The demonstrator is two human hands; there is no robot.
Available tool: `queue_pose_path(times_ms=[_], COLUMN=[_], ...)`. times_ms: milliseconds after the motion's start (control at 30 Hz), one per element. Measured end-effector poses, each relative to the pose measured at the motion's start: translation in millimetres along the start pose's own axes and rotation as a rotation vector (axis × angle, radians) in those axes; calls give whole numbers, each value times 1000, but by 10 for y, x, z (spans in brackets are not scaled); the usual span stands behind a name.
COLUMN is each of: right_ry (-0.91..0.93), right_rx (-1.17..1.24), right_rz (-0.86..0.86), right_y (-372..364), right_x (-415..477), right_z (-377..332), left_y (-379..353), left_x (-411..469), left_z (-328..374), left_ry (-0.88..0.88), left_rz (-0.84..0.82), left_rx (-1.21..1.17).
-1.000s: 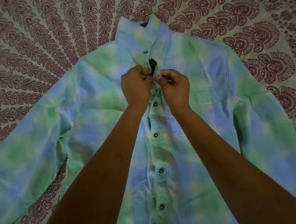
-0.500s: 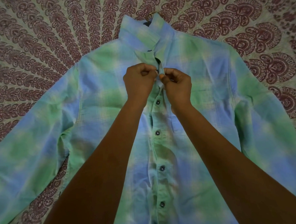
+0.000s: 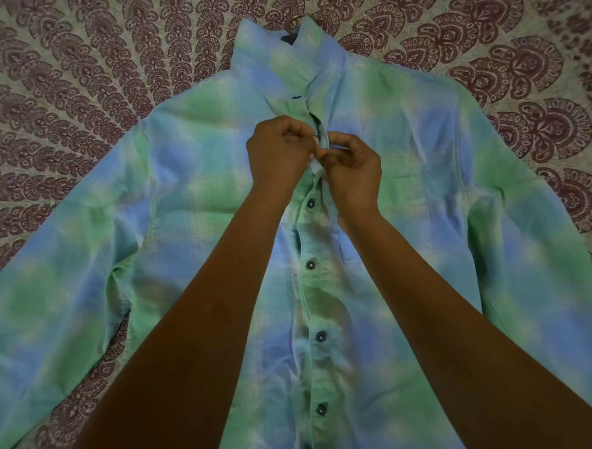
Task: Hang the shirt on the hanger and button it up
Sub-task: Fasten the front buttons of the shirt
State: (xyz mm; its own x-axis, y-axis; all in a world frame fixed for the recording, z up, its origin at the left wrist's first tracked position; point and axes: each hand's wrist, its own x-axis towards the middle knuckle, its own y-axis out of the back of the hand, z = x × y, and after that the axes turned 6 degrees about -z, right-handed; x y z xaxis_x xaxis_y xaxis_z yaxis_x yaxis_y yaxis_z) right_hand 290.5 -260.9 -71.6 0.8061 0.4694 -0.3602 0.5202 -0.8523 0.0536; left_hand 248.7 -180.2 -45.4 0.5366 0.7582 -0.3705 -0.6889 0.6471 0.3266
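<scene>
Just below the collar (image 3: 279, 64), the left hand (image 3: 279, 153) and right hand (image 3: 351, 168) pinch the front edges of the shirt (image 3: 422, 183), spread flat on a sheet (image 3: 74, 81). Soft, limp cloth: grip close to the edge.

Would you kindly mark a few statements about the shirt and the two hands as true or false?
1. The left hand and the right hand both pinch the front of the shirt just below the collar. True.
2. The shirt hangs from a wall hook. False: it lies flat on the patterned cloth.
3. Four dark buttons show along the closed front below the hands. True.
4. The sleeves are folded across the chest. False: the sleeves spread out to either side.
</scene>
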Motion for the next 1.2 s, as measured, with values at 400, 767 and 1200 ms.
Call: queue_pose_path(times_ms=[400, 767, 1200], right_ry=[-151, 140, 271], right_rx=[225, -173, -306], right_rz=[-140, 19, 210], right_y=[67, -95, -262], right_x=[16, 9, -125], right_z=[-152, 4, 135], left_y=[109, 70, 43], left_x=[56, 49, 23], left_z=[-91, -63, -37], left_ry=[101, 169, 401], left_rz=[-137, -98, -109], left_rx=[-137, -111, -348])
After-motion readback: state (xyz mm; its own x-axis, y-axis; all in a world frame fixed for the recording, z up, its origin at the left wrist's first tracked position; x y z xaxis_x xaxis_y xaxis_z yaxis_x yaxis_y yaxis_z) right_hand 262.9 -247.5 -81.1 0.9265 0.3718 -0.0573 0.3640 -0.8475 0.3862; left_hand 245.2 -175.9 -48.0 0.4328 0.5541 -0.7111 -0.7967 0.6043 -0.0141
